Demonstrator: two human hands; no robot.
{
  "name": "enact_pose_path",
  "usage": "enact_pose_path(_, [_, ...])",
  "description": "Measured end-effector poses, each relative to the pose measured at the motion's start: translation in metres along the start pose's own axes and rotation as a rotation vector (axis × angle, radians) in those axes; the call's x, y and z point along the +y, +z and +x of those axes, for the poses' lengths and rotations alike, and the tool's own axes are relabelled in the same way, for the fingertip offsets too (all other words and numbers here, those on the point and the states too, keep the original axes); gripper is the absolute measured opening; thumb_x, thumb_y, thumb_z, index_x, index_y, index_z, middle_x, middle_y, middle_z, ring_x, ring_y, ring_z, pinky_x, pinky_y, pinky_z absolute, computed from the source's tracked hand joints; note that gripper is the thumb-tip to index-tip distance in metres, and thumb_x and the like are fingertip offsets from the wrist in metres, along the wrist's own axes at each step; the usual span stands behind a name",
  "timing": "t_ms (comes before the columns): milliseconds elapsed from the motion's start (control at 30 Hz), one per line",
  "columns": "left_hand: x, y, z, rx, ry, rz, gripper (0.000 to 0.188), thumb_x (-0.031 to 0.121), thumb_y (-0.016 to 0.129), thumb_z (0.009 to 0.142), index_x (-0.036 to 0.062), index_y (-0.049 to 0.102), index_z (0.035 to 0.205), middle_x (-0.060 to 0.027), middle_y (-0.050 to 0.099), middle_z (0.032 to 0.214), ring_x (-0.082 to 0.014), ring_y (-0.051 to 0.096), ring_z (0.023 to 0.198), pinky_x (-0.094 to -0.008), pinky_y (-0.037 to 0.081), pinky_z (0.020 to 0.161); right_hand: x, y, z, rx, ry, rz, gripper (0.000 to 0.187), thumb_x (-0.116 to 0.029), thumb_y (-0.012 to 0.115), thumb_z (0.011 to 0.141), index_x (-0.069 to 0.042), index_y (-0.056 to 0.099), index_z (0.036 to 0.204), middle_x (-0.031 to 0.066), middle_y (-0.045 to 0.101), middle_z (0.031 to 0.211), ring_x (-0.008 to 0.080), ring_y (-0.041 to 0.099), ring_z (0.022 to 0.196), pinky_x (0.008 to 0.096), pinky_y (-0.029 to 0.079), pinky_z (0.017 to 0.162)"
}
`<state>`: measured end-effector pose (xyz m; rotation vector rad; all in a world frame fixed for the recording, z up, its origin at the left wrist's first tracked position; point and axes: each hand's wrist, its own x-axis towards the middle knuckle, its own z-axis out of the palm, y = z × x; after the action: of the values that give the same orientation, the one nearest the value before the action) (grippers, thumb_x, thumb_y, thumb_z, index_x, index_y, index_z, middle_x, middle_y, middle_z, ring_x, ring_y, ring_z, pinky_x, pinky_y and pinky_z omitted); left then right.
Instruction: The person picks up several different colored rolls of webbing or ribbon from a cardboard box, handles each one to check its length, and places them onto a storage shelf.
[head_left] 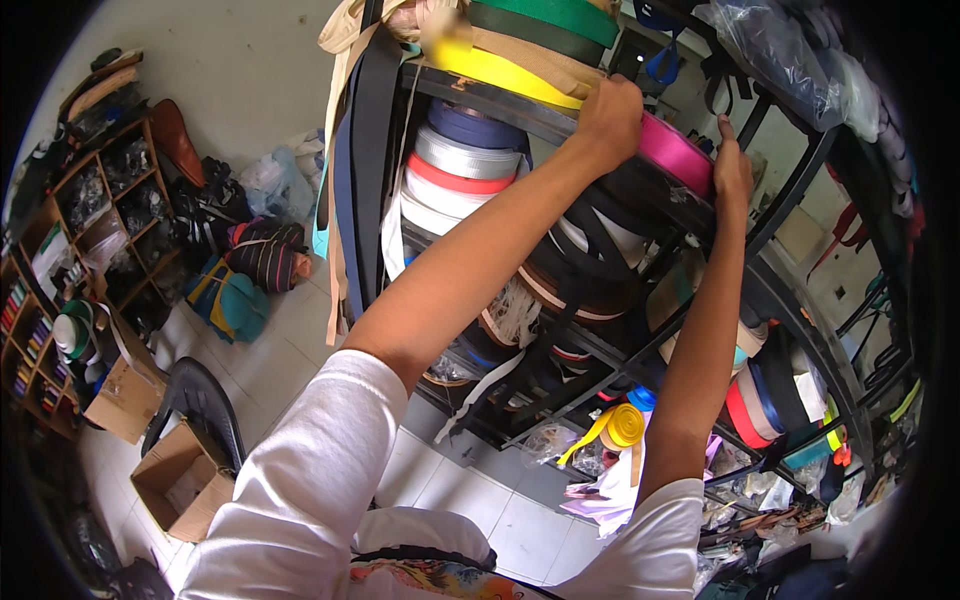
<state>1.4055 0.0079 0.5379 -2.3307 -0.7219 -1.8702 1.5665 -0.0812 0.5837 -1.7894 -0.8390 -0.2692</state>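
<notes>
Standing at the far left, a wooden cubby shelf point(160, 168) is seen, with a black chair point(222, 400) and an open cardboard box point(212, 505) set on the floor before it. Farther right, long dark straps point(368, 160) are hung from the end of a black metal rack point(480, 98). On its upper level, a yellow roll point(500, 78) is stacked under tan and green ones, and a grey roll point(465, 153) is held in the pile below.

The left hand point(612, 110) is placed at the left end of a pink roll point(675, 153), its fingers bent; whether they are closed on the roll cannot be told. The pink roll is laid flat on the upper level, between both hands, its long visible edge slanted down to the right. At that lower end the right hand point(733, 175) is set, thumb raised, its other fingers hidden, so its grip cannot be told. Neither hand is clearly nearer.
</notes>
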Motion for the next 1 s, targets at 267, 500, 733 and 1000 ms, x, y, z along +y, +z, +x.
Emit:
enact_pose_path(267, [0.034,-0.01,-0.001,-0.092,-0.05,0.355,0.026,0.002,0.067,0.068,-0.0027,0.055,0.09,-0.0248,0.063,0.096,-0.0309,0.065,0.091,-0.0365,0.053,0.077,-0.002,-0.006,0.002,-0.074,-0.133,-0.192,0.094,-0.076,0.038,0.078,0.007,0.061,0.115,0.0295,0.049,0.129,0.0418,0.045,0.123,0.0444,0.031,0.105])
enact_pose_path(500, [0.087,-0.051,-0.103,0.128,0.137,0.105,0.024,0.004,0.063,0.076,-0.0044,0.053,0.097,-0.0205,0.055,0.097,-0.035,0.056,0.091,-0.0409,0.046,0.079,-0.003,0.007,-0.01,0.299,-0.345,-0.047,0.071,-0.061,0.047,0.085,0.005,0.064,0.107,0.0242,0.06,0.112,0.0359,0.054,0.111,0.0419,0.038,0.098])
enact_pose_path(733, [0.035,-0.178,-0.293,-0.324,-0.557,-0.068,0.018,0.004,0.061,0.083,0.0008,0.063,0.101,-0.0164,0.067,0.099,-0.0296,0.066,0.092,-0.0358,0.051,0.08,0.01,0.031,-0.205,0.197,-0.818,1.034,0.013,-0.01,0.057,0.091,-0.001,0.059,0.082,0.0062,0.058,0.078,0.0129,0.053,0.069,0.0262,0.044,0.066])
enact_pose_path(1000, [0.044,-0.413,-0.601,-0.205,-1.238,0.215,0.016,0.009,0.059,0.084,0.0001,0.061,0.098,-0.0185,0.067,0.095,-0.0334,0.066,0.086,-0.0392,0.052,0.076,0.121,0.129,-0.595,-1.594,-0.25,0.606,0.024,-0.022,0.059,0.091,0.001,0.065,0.096,0.0087,0.068,0.081,0.0155,0.067,0.073,0.0285,0.05,0.065])
